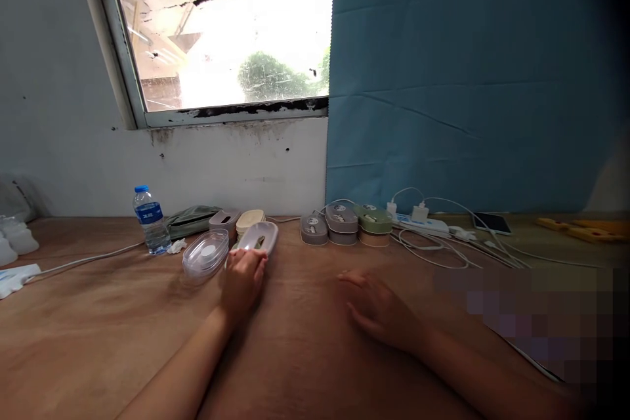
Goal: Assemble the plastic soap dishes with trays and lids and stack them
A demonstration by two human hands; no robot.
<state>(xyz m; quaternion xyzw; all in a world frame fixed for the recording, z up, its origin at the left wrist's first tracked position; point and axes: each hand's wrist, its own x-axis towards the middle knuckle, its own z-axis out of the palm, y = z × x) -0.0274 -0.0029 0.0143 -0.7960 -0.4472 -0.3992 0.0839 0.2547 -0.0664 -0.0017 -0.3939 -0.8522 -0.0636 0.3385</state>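
Two bare hands work at a brown tabletop (300, 341), and the left hand (245, 275) is at a pale lilac box (260, 233), left of the middle. This box is oval and shows a slot in its face; its long axis runs from the hand, at the near end, away toward the wall and slightly to the right. Its far end is near a cream box (249, 219), and a clear container (203, 262) sits just to the left, with its long axis leaning in a similar direction. To the right, the brown surface stretches until a grey box (314, 230), and toward the person it is wide. The back edge of the tabletop meets the wall (236, 177), behind the row of boxes.

The left hand has its fingers bent and holds the near end of the lilac box; its thumb is hidden. The right hand (381, 312) is well apart, half open, thumb separated from the fingers, and it holds nothing. It is somewhat blurred, so whether it touches the tabletop cannot be told.
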